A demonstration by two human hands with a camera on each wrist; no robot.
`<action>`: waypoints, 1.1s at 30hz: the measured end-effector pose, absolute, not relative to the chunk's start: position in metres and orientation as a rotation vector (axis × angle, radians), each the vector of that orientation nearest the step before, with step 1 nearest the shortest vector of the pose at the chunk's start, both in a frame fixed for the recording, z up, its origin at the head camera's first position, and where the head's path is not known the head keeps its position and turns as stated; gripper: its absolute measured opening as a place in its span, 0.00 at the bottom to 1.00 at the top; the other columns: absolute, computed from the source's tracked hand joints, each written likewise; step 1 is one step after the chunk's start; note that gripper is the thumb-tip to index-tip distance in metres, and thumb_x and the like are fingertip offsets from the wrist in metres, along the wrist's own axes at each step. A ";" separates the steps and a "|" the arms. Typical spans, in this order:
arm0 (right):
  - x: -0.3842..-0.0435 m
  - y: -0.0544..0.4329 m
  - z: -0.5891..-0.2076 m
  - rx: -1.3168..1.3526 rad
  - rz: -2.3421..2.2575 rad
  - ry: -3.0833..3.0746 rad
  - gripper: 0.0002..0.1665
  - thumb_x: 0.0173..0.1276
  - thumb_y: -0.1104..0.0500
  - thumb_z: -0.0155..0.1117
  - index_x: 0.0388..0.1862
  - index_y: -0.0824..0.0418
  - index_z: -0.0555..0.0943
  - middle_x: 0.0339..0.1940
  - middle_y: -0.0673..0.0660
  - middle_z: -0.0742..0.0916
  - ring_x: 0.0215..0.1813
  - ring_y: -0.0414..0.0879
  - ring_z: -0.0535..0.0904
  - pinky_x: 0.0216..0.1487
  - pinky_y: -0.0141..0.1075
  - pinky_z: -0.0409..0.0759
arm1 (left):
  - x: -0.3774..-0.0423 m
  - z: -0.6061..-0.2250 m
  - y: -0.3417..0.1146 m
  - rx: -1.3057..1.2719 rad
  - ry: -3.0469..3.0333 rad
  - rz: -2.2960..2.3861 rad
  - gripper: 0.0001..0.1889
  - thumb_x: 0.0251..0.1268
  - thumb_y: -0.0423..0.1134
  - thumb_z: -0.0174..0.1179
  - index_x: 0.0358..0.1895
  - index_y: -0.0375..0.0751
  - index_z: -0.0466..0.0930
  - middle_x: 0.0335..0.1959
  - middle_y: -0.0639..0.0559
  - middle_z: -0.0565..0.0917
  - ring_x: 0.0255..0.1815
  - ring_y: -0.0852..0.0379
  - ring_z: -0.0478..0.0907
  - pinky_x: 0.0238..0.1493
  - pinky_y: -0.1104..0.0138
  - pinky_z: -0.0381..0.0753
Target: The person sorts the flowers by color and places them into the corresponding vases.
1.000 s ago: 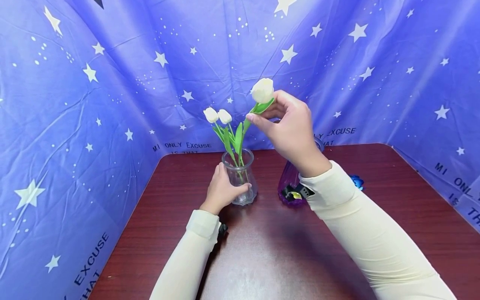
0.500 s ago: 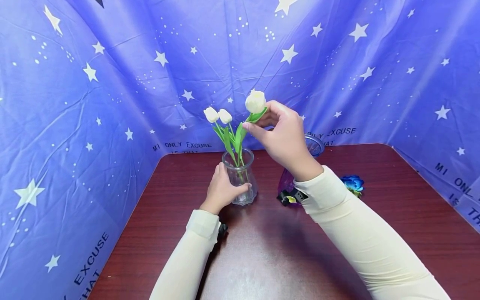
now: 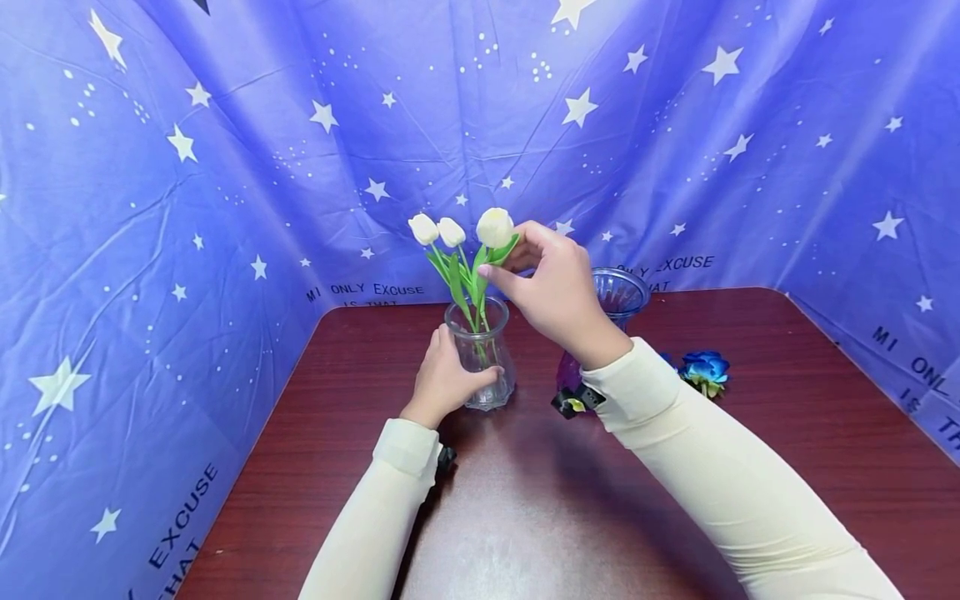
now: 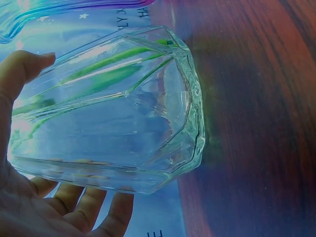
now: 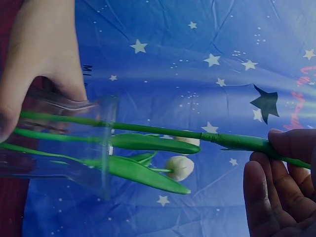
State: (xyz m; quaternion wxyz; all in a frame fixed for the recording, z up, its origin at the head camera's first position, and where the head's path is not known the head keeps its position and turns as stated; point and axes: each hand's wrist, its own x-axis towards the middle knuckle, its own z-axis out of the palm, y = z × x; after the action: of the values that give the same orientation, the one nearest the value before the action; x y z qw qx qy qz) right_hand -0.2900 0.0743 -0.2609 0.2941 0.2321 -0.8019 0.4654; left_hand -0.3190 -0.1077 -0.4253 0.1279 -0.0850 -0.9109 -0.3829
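Note:
My left hand (image 3: 447, 377) grips the side of a clear glass vase (image 3: 501, 354), fingers and thumb spread around it. The vase stands upright on the table; in the left wrist view its faceted base (image 4: 192, 108) meets the tabletop. Two white tulips (image 3: 423, 229) lean left out of its mouth. My right hand (image 3: 558, 287) pinches a third white tulip (image 3: 496, 227) between thumb and fingers just below the bloom. As the right wrist view shows, this tulip's green stem (image 5: 158, 129) runs through the vase mouth and down inside, beside the other stems.
Behind my right wrist stands a blue-and-purple glass vase (image 3: 621, 292), partly hidden by the hand and sleeve. Right of it a blue flower (image 3: 705, 368) lies on the dark red wooden table (image 3: 360, 375). A blue star-patterned curtain (image 3: 255, 208) encloses the table's back and sides.
My right hand has moved down and left, lowering the third tulip deeper into the vase. The left hand keeps its hold, and the blue flower now shows more fully.

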 end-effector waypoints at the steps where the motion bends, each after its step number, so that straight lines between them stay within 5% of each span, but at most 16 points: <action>1: -0.291 0.074 -0.263 0.622 1.239 -2.140 0.15 0.58 0.55 0.82 0.41 0.56 0.86 0.31 0.50 0.92 0.35 0.40 0.89 0.44 0.42 0.82 | -0.319 -0.425 -0.108 -0.249 -2.649 -1.116 0.52 0.43 0.60 0.78 0.72 0.45 0.61 0.59 0.46 0.73 0.56 0.47 0.77 0.55 0.49 0.81; 33: -0.308 0.068 -0.304 0.586 1.195 -2.332 0.13 0.60 0.53 0.80 0.39 0.52 0.83 0.31 0.46 0.91 0.33 0.37 0.87 0.38 0.39 0.81 | -0.321 -0.426 -0.109 -0.262 -2.656 -1.129 0.54 0.42 0.60 0.79 0.73 0.47 0.60 0.59 0.48 0.72 0.56 0.48 0.77 0.56 0.50 0.80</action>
State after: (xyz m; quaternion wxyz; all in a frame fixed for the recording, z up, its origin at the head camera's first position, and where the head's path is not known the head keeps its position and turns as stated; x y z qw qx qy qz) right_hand -0.3076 0.0683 -0.3042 0.2266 0.2125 -0.8460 0.4334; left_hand -0.3211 -0.1092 -0.4260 0.1216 -0.0899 -0.9097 -0.3868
